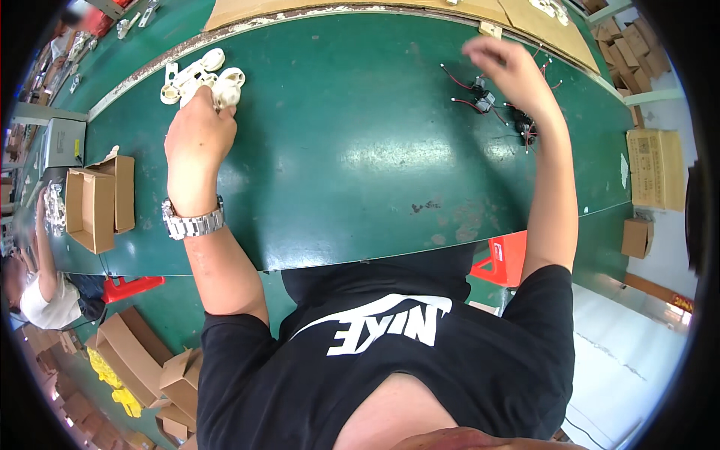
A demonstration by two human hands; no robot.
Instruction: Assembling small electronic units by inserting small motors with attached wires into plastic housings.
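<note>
My left hand, with a metal-band watch on its wrist, reaches to a pile of cream-white plastic parts at the far left of the table. Its fingers are closed on a cream plastic part with a rounded end; the fingertips are partly hidden. At the far right, my right hand hovers beside small motors with red and black wires. Its fingers are stretched out, slightly blurred, and nothing shows in them. More dark wired pieces lie partly behind my right wrist.
The green table spans the view, with cardboard along its far edge. Open cardboard boxes stand at the left. A co-worker sits beyond them. A red stool is below the near edge; more boxes are on the floor.
</note>
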